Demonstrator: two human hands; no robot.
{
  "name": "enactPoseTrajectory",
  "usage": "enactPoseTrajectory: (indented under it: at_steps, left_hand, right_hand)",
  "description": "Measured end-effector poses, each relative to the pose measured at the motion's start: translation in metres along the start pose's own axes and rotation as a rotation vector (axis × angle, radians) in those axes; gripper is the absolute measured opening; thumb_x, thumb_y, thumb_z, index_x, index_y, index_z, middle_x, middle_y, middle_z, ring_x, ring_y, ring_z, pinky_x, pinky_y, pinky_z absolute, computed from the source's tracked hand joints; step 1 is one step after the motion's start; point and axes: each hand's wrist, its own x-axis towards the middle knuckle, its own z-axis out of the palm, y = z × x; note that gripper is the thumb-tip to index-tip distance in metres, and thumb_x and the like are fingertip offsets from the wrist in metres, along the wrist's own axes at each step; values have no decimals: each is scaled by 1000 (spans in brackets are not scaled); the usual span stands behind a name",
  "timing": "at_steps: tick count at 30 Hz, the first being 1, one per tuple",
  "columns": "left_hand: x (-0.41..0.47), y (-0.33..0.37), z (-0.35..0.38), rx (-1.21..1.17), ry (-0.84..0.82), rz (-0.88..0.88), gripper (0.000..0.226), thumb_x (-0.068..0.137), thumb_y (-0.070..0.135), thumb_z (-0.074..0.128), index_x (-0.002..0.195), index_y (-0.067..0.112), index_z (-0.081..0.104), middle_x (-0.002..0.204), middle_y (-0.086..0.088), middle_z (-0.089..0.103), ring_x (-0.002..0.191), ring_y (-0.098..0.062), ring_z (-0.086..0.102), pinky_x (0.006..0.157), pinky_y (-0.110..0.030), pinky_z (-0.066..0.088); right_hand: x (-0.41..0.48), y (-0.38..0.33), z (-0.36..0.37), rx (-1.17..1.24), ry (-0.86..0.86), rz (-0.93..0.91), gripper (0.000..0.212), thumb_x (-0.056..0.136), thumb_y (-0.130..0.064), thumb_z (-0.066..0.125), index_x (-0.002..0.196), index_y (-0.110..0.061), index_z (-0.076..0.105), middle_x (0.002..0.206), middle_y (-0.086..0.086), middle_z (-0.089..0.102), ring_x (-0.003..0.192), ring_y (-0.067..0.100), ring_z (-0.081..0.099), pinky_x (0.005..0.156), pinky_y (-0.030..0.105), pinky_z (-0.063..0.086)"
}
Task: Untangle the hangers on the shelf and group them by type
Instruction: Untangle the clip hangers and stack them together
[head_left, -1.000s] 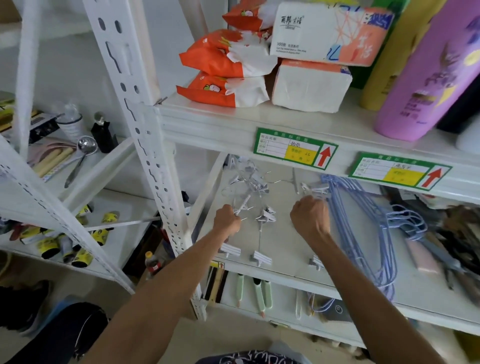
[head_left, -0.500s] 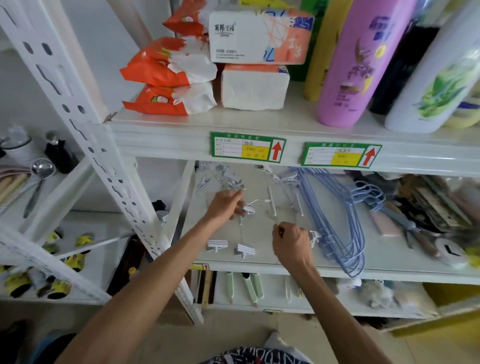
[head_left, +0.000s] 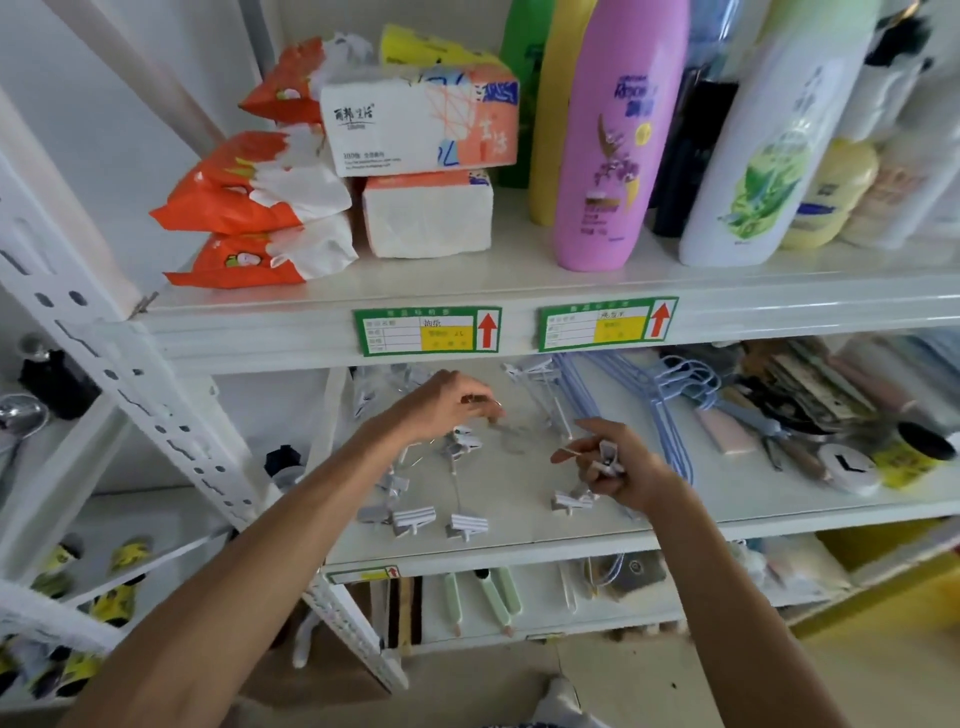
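White metal shelf (head_left: 727, 512): right hand (head_left: 618, 467) pinching ridged clip hanger (head_left: 607, 460) (plastic)

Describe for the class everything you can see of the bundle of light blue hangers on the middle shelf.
The light blue hangers are thin, wire-like and look plastic-coated. Several lie flat, stacked as one bundle on the white middle shelf, their long arms running from the back toward the front edge and their curved hooks fanning out to the right. They sit to the right of the right hand, with its wrist overlapping their near end. Whether they touch is unclear.
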Motion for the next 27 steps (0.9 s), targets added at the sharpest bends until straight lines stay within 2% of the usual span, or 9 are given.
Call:
enactPoseTrajectory:
  at_steps: [2, 5, 9, 12, 16, 19, 21, 24, 27]
  left_hand:
    - [7, -1, 0, -10, 2, 48, 23, 90, 32, 64, 102, 16, 74, 99, 5, 76, 65, -16, 68, 62, -34, 57]
    - [19, -1, -1, -91, 14, 40, 22, 96, 22, 61, 111, 10, 71, 109, 4, 73, 94, 0, 68, 88, -18, 53]
    - [26, 2, -10, -235, 83, 66, 25, 104, 16, 46, 121, 11, 63, 109, 4, 71, 99, -4, 69, 86, -23, 55]
    - [32, 10, -12, -528, 149, -124, 36, 107, 26, 37, 127, 7, 61, 108, -2, 74, 98, -8, 71, 79, -21, 57]
    - [38, 1, 6, -964, 207, -354, 38, 108, 24, 32, 124, 1, 58, 119, -19, 70, 105, -27, 71, 93, -36, 57]
    - [38, -8, 29, -1281, 220, -447, 31, 106, 16, 38, 106, -6, 60, 120, -24, 68, 112, -31, 67, 104, -44, 49]
    - [40, -10, 42, -1399, 244, -497, 33, 106, 19, 39, 101, -7, 60, 116, -26, 68, 111, -33, 68, 102, -45, 50]
    - [50, -11, 60, -1142, 185, -629, 32, 108, 21, 38, 99, -2, 59, 102, -19, 71, 93, -28, 71, 84, -33, 59]
    - [59, -11, 81, -819, 145, -732, 22, 100, 1, 46, 82, 0, 59, 68, -11, 66, 69, -28, 70, 57, -30, 58]
  right_hand:
    - [1, -17, -9, 74, -9, 37, 54, 96, -42, 51, 105, 9, 67, 47, 2, 47, 36, 10, 47, 31, 12, 22]
    - [0, -40, -25, 222, -46, 53, 57, 91, -46, 57, 110, 6, 68, 61, 10, 57, 45, 15, 59, 31, 15, 36]
    - [3, -54, -37, 229, -17, -14, 66, 97, -55, 41, 118, 4, 64, 95, 25, 69, 56, 21, 65, 39, 19, 48]
    - [18, -44, -18, 69, 48, -78, 69, 99, -59, 32, 119, -4, 69, 112, 21, 71, 82, 28, 70, 57, 28, 52]
    - [40, -20, 29, -275, 110, -53, 58, 92, -47, 62, 129, -2, 58, 112, 19, 68, 100, 31, 65, 91, 41, 53]
    - [45, -10, 47, -702, 66, -79, 56, 83, -54, 70, 117, -10, 65, 109, 11, 73, 97, 27, 69, 84, 34, 50]
    - [51, -8, 40, -868, 141, -148, 46, 80, -44, 76, 108, -8, 71, 105, 9, 74, 97, 28, 71, 88, 35, 54]
    - [56, -10, 22, -944, 325, -172, 8, 85, -21, 73, 82, -14, 76, 82, 4, 75, 77, 14, 71, 83, 30, 59]
    - [52, -13, 11, -982, 538, -243, 20, 86, -14, 61, 72, -10, 73, 61, 3, 70, 55, 10, 67, 53, 14, 53]
